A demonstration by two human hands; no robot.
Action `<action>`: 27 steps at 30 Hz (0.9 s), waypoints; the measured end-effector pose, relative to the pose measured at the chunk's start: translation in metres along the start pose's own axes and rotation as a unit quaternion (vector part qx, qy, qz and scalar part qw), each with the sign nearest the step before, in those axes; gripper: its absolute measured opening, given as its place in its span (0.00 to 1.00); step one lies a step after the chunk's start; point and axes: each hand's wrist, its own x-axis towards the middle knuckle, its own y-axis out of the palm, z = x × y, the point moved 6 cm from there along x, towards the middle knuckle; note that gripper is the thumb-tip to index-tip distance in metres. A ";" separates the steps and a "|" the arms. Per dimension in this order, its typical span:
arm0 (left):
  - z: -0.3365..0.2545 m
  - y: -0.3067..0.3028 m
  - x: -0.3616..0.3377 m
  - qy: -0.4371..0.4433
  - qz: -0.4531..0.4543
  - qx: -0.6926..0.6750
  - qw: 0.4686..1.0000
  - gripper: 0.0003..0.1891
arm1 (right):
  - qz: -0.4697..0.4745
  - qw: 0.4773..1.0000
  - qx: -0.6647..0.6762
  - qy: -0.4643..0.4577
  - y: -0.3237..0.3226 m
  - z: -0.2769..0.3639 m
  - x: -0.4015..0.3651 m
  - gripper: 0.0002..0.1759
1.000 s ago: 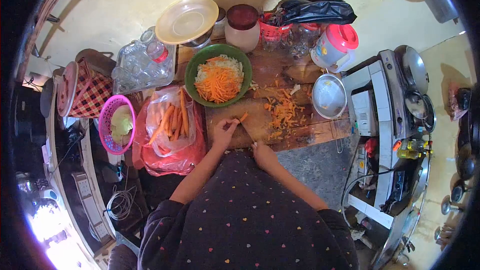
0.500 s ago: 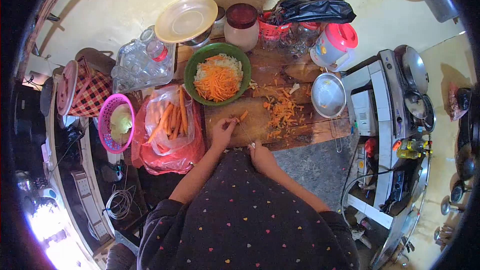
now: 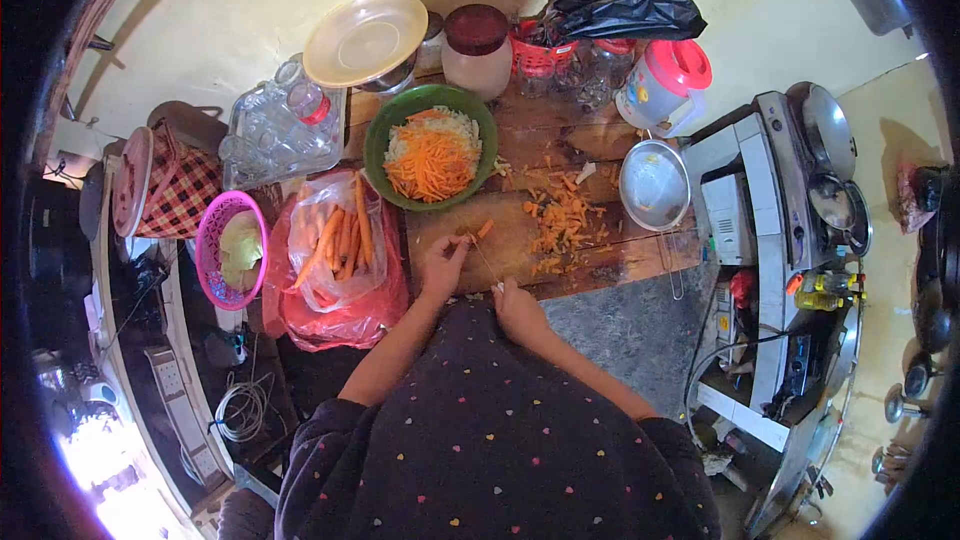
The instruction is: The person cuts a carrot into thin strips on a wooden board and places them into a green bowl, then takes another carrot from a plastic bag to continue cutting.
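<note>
My left hand (image 3: 443,262) is closed on a short piece of carrot (image 3: 485,230) over the wooden cutting board (image 3: 440,224). In my right hand (image 3: 518,306) is the handle of a knife (image 3: 484,258), whose thin blade points up and left to the carrot. Just beyond the board stands a green bowl (image 3: 376,162) with carrot strips (image 3: 432,172) lying on paler shreds. Orange peelings and scraps (image 3: 562,218) are scattered to the right of the board. Whole carrots (image 3: 345,240) lie in an opened plastic bag (image 3: 300,275) at the left.
A pink basket (image 3: 204,258) with pale green vegetable stands far left. Behind it is a tray of glasses (image 3: 285,125). A strainer (image 3: 655,186) and a pitcher (image 3: 665,85) are at the right, near a gas stove (image 3: 785,170). Jars (image 3: 476,55) line the wall.
The camera view has shifted slightly. My right hand and the knife handle have moved a little up and left; my left hand stays at the carrot piece.
</note>
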 end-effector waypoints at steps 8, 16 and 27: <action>-0.009 0.000 -0.003 -0.025 -0.008 -0.034 0.999 0.09 | 0.001 1.000 0.014 -0.002 0.007 -0.004 0.010 0.20; -0.013 -0.002 -0.004 -0.060 -0.008 -0.036 0.997 0.10 | 0.011 1.000 -0.003 -0.001 0.014 -0.006 0.021 0.19; -0.016 -0.004 -0.007 -0.058 -0.031 0.004 0.998 0.09 | -0.045 0.998 -0.049 -0.025 0.017 -0.008 0.027 0.18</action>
